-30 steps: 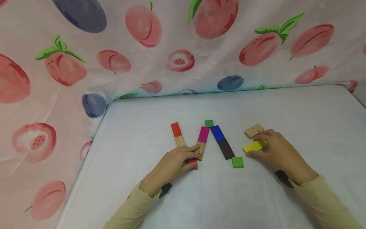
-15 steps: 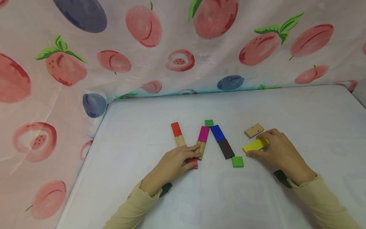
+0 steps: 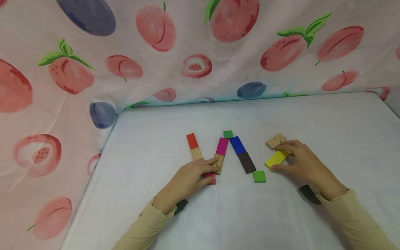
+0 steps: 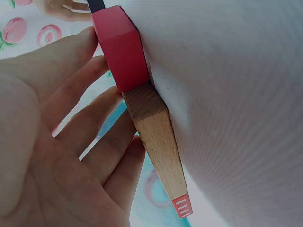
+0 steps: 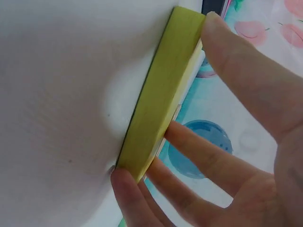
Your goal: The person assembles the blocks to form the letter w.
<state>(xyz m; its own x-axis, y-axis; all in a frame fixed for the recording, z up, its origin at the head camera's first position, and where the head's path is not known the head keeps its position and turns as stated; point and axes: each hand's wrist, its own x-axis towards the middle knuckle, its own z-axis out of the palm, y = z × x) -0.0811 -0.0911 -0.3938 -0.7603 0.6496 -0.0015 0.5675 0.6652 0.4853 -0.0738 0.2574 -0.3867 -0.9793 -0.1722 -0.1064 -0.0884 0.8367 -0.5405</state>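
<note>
My left hand (image 3: 188, 175) rests its fingertips on a pink-red block (image 3: 211, 179) and the plain wooden block (image 3: 220, 164) touching it. In the left wrist view its fingers lie fairly straight along the red block (image 4: 125, 54) and the wooden block (image 4: 163, 149). At the right, my right hand (image 3: 305, 166) holds a flat yellow block (image 3: 276, 159) between thumb and fingers, low over the white tabletop. The right wrist view has the thumb at one end of the yellow block (image 5: 158, 94) and fingertips toward the other. A light wooden block (image 3: 276, 141) lies just behind it.
An orange-red block (image 3: 192, 141) and wooden block (image 3: 196, 153) slant down under the left hand. A magenta block (image 3: 222, 146), dark green block (image 3: 228, 134), blue block (image 3: 238, 145), brown block (image 3: 247, 162) and light green block (image 3: 259, 176) continue the zigzag. A fruit-print cloth (image 3: 231, 59) hangs behind.
The yellow block has turned a little, its far end swinging back toward the light wooden block, which has shifted slightly back and left. The left hand stays in place.
</note>
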